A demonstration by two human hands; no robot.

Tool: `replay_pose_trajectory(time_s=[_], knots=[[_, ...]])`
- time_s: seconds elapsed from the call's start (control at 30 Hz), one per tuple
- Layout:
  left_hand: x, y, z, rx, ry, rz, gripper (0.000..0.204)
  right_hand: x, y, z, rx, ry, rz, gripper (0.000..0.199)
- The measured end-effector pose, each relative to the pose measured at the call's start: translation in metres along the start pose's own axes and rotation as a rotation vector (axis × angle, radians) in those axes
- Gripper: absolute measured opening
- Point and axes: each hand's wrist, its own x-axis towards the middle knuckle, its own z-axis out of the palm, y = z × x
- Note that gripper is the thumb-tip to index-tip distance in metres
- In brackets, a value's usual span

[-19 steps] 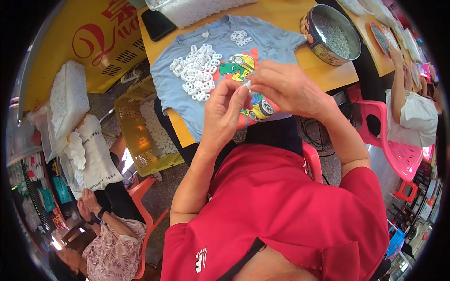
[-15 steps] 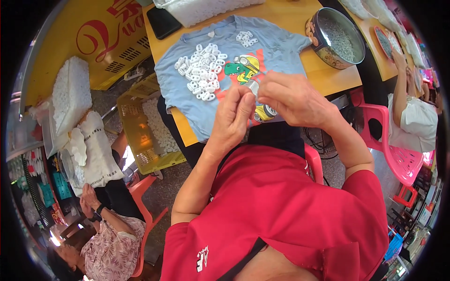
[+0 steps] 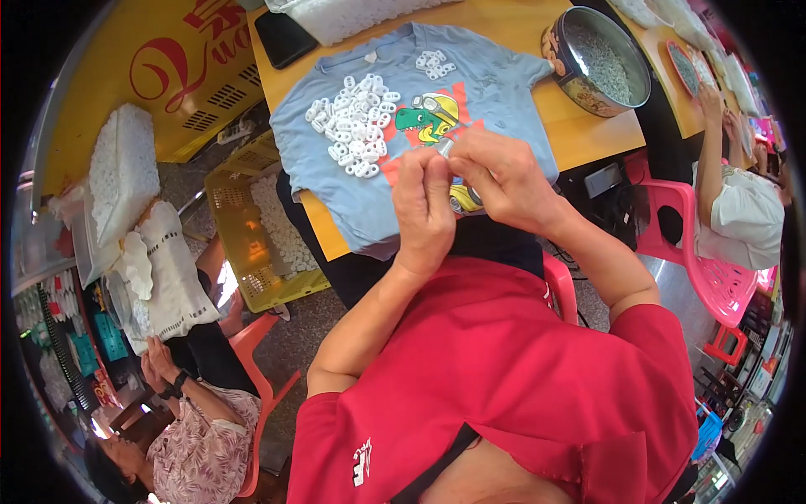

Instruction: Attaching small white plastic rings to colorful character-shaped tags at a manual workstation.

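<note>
A small white plastic piece shows between the fingertips of both hands, over the lower part of a grey-blue T-shirt spread on the table. My left hand pinches the piece between thumb and fingers. Close against it, my right hand is pinched too; what its fingertips hold is hidden. Left of the shirt's cartoon print lies a heap of white oval plastic pieces with two holes. A smaller group of similar white pieces lies farther off near the collar.
A round tin of small silvery parts stands right on the yellow table. A black phone and a white container are at the back. A yellow crate stands left. Co-workers sit at both sides; pink chair at right.
Both hands have drawn closer together around the white piece, the right one shifting slightly left. The heaps lie in the same arrangement on the shirt; the whole view has shifted a little.
</note>
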Motion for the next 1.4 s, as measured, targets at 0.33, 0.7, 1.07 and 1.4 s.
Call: replay_pose_trajectory(time_s=[0.33,0.7,1.07,1.4], knots=[[0.022,0.0,-0.021,-0.303,-0.062,-0.245,0.022,0.029,0.009,-0.012,-0.051,-0.081,-0.074,0.013],[0.008,0.014,-0.02,-0.498,-0.156,-0.155,0.025,0.019,-0.013,-0.021,-0.114,-0.197,-0.258,0.011],[0.001,0.024,-0.019,-0.201,-0.213,0.095,0.021,0.005,-0.022,-0.025,0.003,-0.183,-0.247,0.009],[0.004,0.029,-0.023,0.029,-0.218,0.208,0.014,0.002,-0.024,-0.024,0.134,-0.237,-0.147,0.01]])
